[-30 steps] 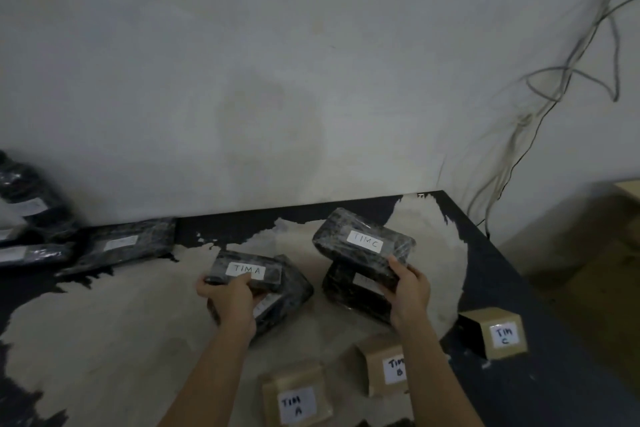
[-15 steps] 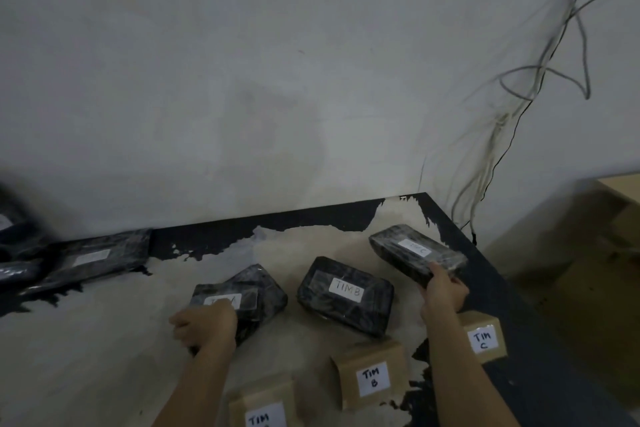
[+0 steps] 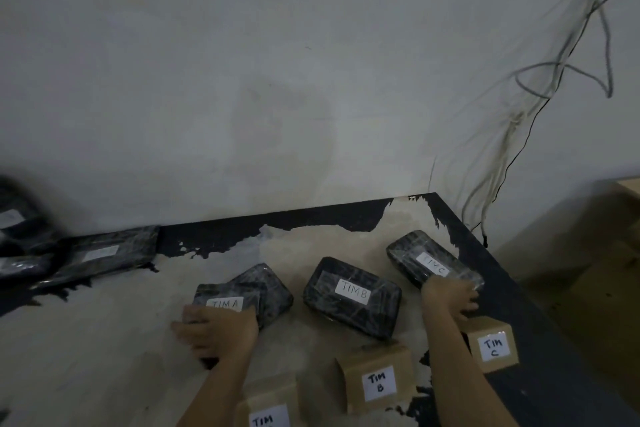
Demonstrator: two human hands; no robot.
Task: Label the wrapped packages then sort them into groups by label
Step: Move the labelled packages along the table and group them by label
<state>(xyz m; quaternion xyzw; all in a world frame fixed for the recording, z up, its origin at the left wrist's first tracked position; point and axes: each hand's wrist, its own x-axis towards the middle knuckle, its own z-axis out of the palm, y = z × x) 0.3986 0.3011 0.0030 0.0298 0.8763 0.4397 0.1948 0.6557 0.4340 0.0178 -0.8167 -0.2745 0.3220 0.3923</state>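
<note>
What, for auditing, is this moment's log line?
left hand: grips black wrapped TIM A package; right hand: grips black wrapped TIM C package

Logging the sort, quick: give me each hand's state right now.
Left hand: grip closed over the near end of the TIM A package.
Right hand: grip closed on the near end of the TIM C package.

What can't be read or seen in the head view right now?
Head view:
- Bottom box: the letter under TIM is cut off by the frame edge.
- Left packages: labels blurred, unreadable.
- Lower package under the TIM A package: its label, if any, is hidden by the one on top.
- Left hand: motion blur, so its grip is unclear.
</note>
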